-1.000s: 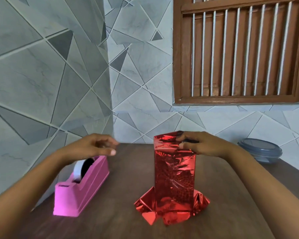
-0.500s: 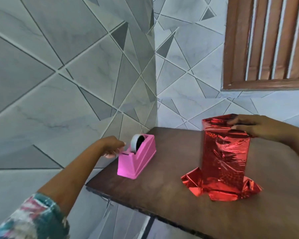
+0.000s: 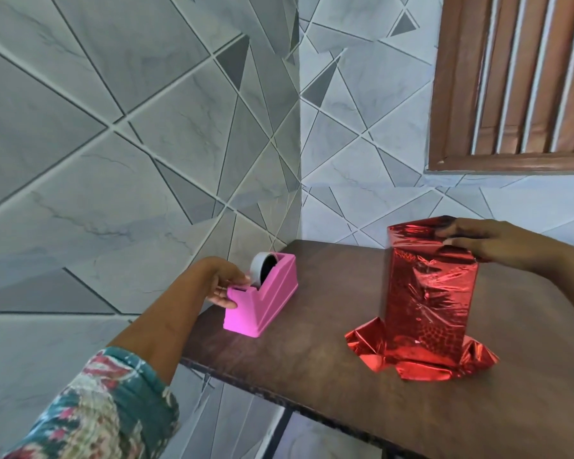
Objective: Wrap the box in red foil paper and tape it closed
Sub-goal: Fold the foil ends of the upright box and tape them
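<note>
The box wrapped in red foil paper (image 3: 428, 299) stands upright on the brown table (image 3: 312, 359), with loose foil flaring out around its base. My right hand (image 3: 471, 241) presses down on the folded foil at the top of the box. A pink tape dispenser (image 3: 265, 299) holding a white tape roll (image 3: 262, 266) sits near the table's left edge. My left hand (image 3: 222, 283) rests at the dispenser's front end by the cutter, fingers touching it. Whether it pinches any tape cannot be told.
Grey tiled walls meet in a corner just behind the table. A brown slatted window frame (image 3: 511, 94) is at the upper right. The table's left edge (image 3: 246, 382) drops off close to the dispenser.
The view has swung left. My left hand dropped from above the dispenser to its front cutter end. My right hand stays on top of the foil-wrapped box.
</note>
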Tool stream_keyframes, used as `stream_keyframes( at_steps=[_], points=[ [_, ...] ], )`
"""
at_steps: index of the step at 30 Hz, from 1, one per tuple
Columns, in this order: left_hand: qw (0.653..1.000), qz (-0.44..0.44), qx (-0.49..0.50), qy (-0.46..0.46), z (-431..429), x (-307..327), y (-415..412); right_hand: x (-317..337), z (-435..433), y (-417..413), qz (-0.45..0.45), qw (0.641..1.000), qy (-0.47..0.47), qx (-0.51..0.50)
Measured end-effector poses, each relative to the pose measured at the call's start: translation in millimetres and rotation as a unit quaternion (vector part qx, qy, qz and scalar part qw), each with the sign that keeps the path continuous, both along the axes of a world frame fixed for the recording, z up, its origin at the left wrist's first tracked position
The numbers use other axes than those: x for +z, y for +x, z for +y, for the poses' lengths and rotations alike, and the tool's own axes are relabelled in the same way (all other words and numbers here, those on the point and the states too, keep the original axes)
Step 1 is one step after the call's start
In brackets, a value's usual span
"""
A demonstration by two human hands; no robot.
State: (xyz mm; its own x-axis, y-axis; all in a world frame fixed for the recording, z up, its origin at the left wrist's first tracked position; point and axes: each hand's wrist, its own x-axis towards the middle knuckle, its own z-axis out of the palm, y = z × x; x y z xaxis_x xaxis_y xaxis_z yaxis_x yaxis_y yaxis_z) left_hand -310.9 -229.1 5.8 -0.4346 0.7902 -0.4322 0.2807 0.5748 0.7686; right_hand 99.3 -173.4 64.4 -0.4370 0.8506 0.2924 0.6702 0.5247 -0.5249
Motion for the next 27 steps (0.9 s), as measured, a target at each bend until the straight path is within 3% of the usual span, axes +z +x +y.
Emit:
stream_keyframes(
  at_steps=[6,11,21,27],
  points=[
    [0.979,-0.151,0.039,0.134,-16.0,-7.7,-9.3,0.3,-3.5,-0.7,-0.004,1.000,0.006,-0.001],
    [0.957,-0.181,0.042,0.221,-26.9,-25.9,-6.7,1.2,-7.1,-0.6,0.020,1.000,-0.007,0.005],
    [0.965,-0.118,0.050,0.230,-24.1,-53.8,-17.2,-1.9,4.1,-0.2,0.023,0.999,-0.030,-0.009],
    [0.971,0.033,0.024,0.237,-18.1,-54.8,-20.9,-1.6,4.3,0.3,0.038,0.998,-0.048,-0.007]
  ],
)
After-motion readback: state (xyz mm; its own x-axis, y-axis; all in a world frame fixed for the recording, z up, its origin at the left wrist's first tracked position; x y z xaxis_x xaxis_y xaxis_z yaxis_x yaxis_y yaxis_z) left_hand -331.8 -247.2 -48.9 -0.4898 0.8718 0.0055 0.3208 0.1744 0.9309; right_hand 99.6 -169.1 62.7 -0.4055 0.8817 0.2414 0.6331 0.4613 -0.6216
